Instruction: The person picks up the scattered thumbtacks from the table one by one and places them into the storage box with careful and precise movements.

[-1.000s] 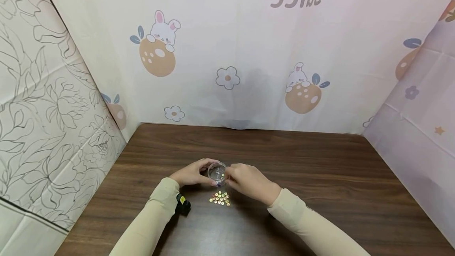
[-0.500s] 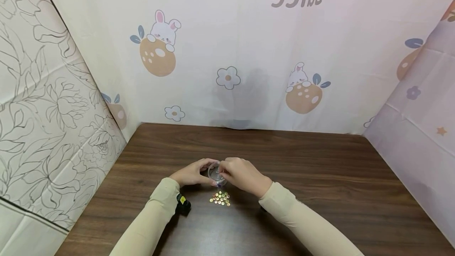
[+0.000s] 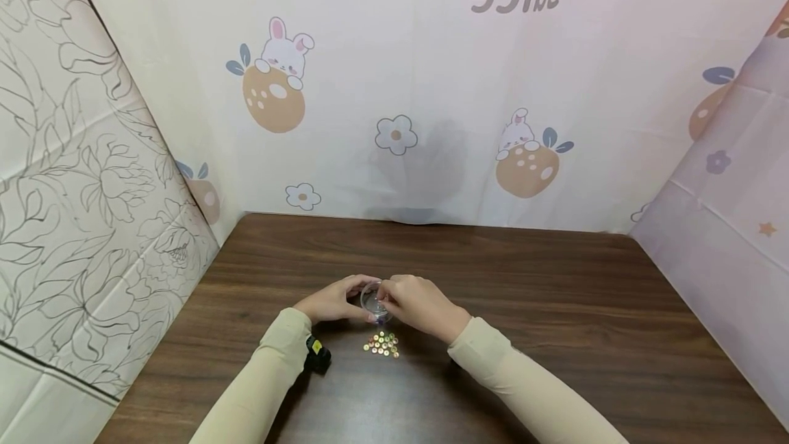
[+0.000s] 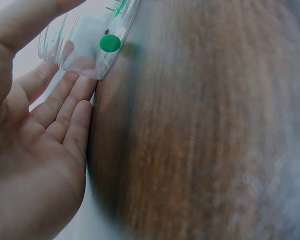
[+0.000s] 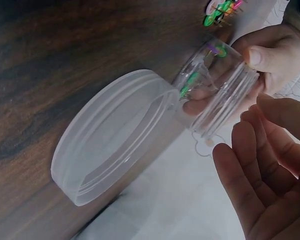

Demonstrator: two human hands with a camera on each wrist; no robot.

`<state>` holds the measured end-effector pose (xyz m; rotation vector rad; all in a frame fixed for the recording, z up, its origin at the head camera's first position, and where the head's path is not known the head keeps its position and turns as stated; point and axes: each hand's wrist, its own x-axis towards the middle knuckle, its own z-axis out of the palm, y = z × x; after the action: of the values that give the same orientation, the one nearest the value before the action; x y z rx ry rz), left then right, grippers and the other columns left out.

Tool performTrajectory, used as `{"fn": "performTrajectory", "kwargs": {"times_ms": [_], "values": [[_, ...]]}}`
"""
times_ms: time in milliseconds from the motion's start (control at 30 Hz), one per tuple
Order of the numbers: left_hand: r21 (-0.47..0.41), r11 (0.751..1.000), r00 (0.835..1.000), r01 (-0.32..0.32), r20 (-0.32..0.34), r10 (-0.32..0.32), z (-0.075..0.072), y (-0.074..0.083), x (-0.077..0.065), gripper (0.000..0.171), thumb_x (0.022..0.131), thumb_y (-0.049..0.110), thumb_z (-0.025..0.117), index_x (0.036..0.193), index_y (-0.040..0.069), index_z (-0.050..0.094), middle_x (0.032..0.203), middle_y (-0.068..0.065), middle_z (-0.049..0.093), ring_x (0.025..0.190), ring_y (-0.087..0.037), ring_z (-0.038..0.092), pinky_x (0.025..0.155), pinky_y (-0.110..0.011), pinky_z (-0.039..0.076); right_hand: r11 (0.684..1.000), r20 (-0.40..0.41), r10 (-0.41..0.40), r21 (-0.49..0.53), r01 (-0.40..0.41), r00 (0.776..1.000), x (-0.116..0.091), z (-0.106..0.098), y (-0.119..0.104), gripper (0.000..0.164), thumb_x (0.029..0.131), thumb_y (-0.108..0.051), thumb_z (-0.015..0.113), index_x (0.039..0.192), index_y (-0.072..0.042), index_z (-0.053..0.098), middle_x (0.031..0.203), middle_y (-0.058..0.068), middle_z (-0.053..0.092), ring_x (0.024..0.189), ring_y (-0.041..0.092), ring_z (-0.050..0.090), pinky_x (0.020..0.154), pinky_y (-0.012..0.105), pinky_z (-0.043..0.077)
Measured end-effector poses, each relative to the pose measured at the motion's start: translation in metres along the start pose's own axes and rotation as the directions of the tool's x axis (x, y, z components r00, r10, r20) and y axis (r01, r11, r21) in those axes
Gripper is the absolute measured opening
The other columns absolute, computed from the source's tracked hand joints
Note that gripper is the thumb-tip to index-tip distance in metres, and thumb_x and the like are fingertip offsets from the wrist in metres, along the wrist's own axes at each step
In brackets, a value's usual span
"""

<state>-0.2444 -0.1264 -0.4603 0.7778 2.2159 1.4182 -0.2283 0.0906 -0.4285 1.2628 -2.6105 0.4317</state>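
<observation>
In the head view my left hand (image 3: 335, 300) grips a small clear plastic jar (image 3: 369, 300) from the left, thumb in front and fingers behind. Inside the jar, the right wrist view shows a green thumbtack (image 5: 189, 83) and others near the base. My right hand (image 3: 422, 303) is at the jar's open mouth, thumb and index fingertip close together, the other fingers loosely bent. I cannot tell whether a tack sits between those fingertips. A small pile of thumbtacks (image 3: 383, 344) lies on the table just in front of the jar.
Beside the jar, in the right wrist view, lies a round translucent lid (image 5: 72, 150), hidden in the head view. A dark wood table (image 3: 524, 279) lies beneath, with a printed curtain (image 3: 345, 88) along its back edge. A black wrist camera (image 3: 318, 355) is on the left wrist.
My right hand has moved left, from the jar's right side to over its mouth. A tack seen by its fingertips is now out of sight. The left hand and jar stay put.
</observation>
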Motion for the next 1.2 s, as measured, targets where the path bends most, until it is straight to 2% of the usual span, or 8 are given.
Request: {"fn": "performTrajectory", "kwargs": {"times_ms": [367, 667, 933, 1200], "values": [[0.008, 1.000, 1.000, -0.011, -0.009, 0.011, 0.000, 0.001, 0.000, 0.067, 0.077, 0.017, 0.076, 0.135, 0.012, 0.044, 0.129, -0.014, 0.050, 0.113, -0.027, 0.049, 0.098, -0.053, 0.038, 0.999, 0.001, -0.027, -0.018, 0.027, 1.000, -0.014, -0.006, -0.007, 0.011, 0.081, -0.006, 0.064, 0.084, -0.016, 0.066, 0.072, -0.006, 0.058, 0.057, 0.000, 0.044, 0.048, 0.018, 0.043], [0.003, 1.000, 1.000, -0.015, -0.007, 0.015, 0.000, 0.002, 0.000, 0.067, 0.077, 0.016, 0.077, 0.135, 0.009, 0.044, 0.129, -0.015, 0.051, 0.115, -0.027, 0.048, 0.100, -0.053, 0.036, 0.995, 0.028, -0.090, -0.037, 0.091, 0.996, -0.029, -0.004, -0.008, 0.010, 0.080, -0.008, 0.066, 0.079, -0.018, 0.067, 0.072, -0.010, 0.060, 0.062, -0.001, 0.048, 0.056, 0.021, 0.049], [0.000, 1.000, 1.000, -0.010, -0.013, 0.010, 0.001, 0.002, -0.001, 0.067, 0.077, 0.016, 0.077, 0.135, 0.009, 0.044, 0.129, -0.016, 0.051, 0.115, -0.028, 0.048, 0.100, -0.053, 0.037, 0.991, 0.149, -0.122, 0.080, 0.111, 0.981, -0.038, -0.003, -0.013, 0.011, 0.079, -0.008, 0.066, 0.077, -0.019, 0.064, 0.072, -0.011, 0.059, 0.063, -0.005, 0.045, 0.054, 0.012, 0.041], [-0.015, 1.000, 1.000, -0.003, -0.014, 0.003, 0.000, 0.005, -0.001, 0.068, 0.077, 0.016, 0.077, 0.135, 0.008, 0.044, 0.129, -0.017, 0.050, 0.115, -0.028, 0.049, 0.098, -0.052, 0.038, 0.990, 0.185, -0.135, 0.070, 0.124, 0.973, -0.045, 0.000, -0.018, 0.013, 0.078, -0.017, 0.073, 0.074, -0.021, 0.061, 0.068, -0.015, 0.055, 0.061, -0.008, 0.042, 0.051, 0.011, 0.039]]}}
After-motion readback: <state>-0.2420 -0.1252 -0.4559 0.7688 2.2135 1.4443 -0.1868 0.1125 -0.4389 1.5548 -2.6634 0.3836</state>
